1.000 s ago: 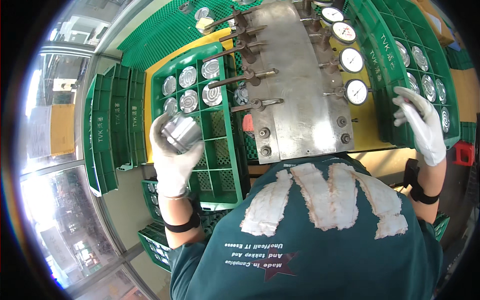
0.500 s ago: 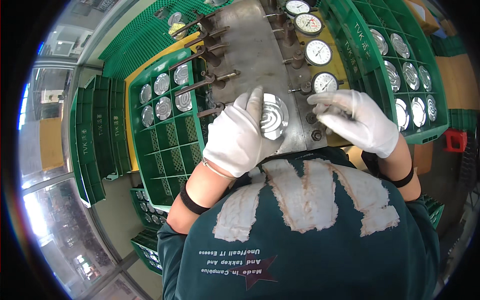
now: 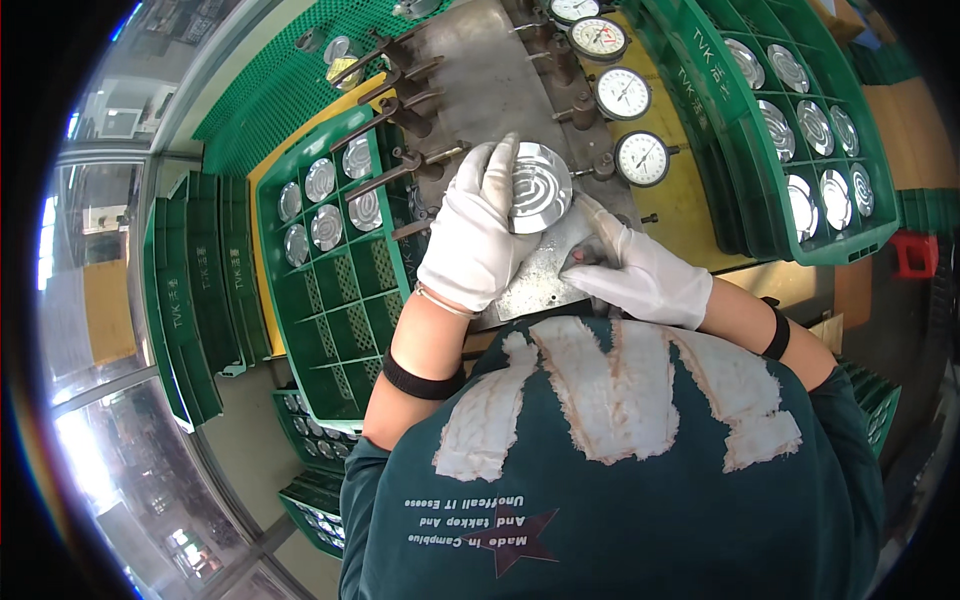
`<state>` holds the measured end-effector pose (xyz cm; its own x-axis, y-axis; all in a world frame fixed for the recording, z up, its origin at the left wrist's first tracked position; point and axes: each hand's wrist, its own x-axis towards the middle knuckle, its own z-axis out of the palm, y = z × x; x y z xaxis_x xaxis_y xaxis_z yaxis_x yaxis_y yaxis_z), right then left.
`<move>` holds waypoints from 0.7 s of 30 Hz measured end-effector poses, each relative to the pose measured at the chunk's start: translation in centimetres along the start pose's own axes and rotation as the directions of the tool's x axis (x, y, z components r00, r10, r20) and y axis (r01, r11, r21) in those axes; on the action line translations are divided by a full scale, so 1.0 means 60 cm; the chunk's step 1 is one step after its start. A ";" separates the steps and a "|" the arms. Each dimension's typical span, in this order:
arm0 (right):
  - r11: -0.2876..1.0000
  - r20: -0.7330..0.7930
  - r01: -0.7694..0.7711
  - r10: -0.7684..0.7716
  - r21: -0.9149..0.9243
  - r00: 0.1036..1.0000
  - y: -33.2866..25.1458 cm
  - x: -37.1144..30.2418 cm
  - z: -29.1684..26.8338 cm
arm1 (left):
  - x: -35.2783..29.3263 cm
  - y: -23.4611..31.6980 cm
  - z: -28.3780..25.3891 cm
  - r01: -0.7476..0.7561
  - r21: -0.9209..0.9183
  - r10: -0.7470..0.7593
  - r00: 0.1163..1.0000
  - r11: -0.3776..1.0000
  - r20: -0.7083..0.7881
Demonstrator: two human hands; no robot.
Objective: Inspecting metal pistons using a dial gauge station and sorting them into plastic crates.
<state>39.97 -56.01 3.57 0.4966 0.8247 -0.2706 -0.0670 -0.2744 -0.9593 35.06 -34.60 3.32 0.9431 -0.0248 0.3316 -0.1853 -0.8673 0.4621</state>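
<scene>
My left hand (image 3: 468, 240), in a white glove, is closed around the left side of a round, shiny metal piston (image 3: 541, 190). A curved pattern shows on the piston's upward face. Beneath it lies a grey steel plate (image 3: 480, 80), and the piston's lower side is hidden. Close to the piston's right edge is my right hand (image 3: 650, 275), also gloved, over the plate's near end. Its fingers and thumb are apart, with a dark gap between them; nothing held can be made out there.
Dial gauges (image 3: 622, 93) on stands line the plate's right side. Dark metal clamps (image 3: 405, 115) with rods stick out along its left. A green divided crate (image 3: 330, 290) with several pistons stands at left, another green crate (image 3: 735, 150) at right. Stacked crates (image 3: 190, 300) stand farther left.
My left hand has lifted or shifted the piston slightly away from me. My right hand has come left and nearer, from beside the gauges to beside the piston.
</scene>
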 end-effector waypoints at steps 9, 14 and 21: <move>0.998 -0.012 -0.052 0.053 0.039 0.999 -0.025 -0.002 -0.005 | 0.003 0.003 0.005 0.022 0.008 -0.022 0.999 1.000 -0.037; 0.998 -0.026 -0.070 0.070 0.001 0.997 -0.019 0.001 -0.002 | 0.000 0.002 0.010 0.039 0.038 -0.036 0.997 0.999 -0.067; 0.984 0.023 -0.165 0.164 0.064 0.986 -0.029 0.001 -0.003 | -0.001 -0.001 0.009 0.033 0.052 -0.031 0.998 0.998 -0.053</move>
<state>40.26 -55.60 5.22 0.4590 0.7797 -0.4259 -0.2032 -0.3746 -0.9046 35.16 -34.84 2.86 0.9324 0.0281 0.3603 -0.1389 -0.8925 0.4291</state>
